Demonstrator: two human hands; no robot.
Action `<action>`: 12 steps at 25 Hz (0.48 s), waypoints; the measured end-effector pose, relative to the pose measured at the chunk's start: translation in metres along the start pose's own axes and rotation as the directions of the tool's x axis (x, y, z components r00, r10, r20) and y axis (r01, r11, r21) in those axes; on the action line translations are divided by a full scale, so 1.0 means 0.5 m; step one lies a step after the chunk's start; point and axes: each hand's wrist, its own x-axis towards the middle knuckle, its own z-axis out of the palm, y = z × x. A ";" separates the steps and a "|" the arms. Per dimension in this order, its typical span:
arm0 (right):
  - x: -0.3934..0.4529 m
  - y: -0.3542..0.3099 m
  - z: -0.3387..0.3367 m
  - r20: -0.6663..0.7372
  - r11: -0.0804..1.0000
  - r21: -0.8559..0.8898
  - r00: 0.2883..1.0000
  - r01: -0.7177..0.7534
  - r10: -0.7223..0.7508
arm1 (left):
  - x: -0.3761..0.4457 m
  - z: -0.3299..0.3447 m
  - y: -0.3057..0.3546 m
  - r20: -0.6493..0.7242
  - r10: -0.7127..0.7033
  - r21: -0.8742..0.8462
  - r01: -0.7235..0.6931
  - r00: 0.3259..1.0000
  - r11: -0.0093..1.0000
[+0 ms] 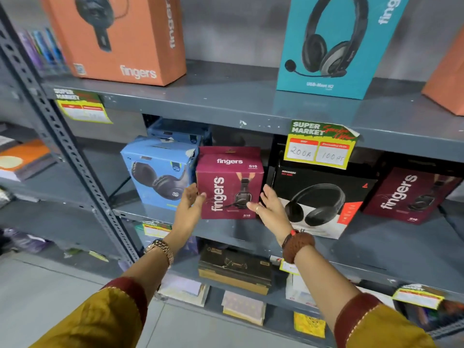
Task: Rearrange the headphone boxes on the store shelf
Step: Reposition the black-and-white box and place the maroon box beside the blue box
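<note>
A maroon "fingers" S10 headphone box [229,182] stands upright on the grey middle shelf [251,231], between a light blue headphone box [158,172] and a black headphone box [319,199]. My left hand [189,204] grips the maroon box's left edge, thumb on the front face and fingers along the side. My right hand [270,207] is at the box's lower right corner, palm toward it and fingers spread, thumb tip at the front. A second maroon "fingers" box [406,194] stands at the far right.
The upper shelf carries an orange "fingers" box [120,38] and a teal headset box [334,46]. A yellow price tag [321,146] hangs from its edge. A perforated steel upright [62,146] runs down the left. Dark boxes and booklets [233,270] fill the lower shelf.
</note>
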 end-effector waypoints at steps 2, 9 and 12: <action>0.023 -0.027 0.012 -0.004 0.999 -0.050 1.000 -0.014 0.013 | 0.000 0.013 0.021 0.023 0.000 -0.045 0.001 1.000 0.999; 0.047 -0.030 0.013 0.001 0.989 -0.143 1.000 -0.029 0.029 | -0.006 0.033 0.033 -0.050 -0.009 -0.069 0.006 0.999 0.998; 0.011 -0.012 -0.007 0.084 0.995 -0.098 0.996 0.020 -0.012 | -0.051 0.027 0.016 -0.091 0.039 -0.049 -0.043 0.995 0.998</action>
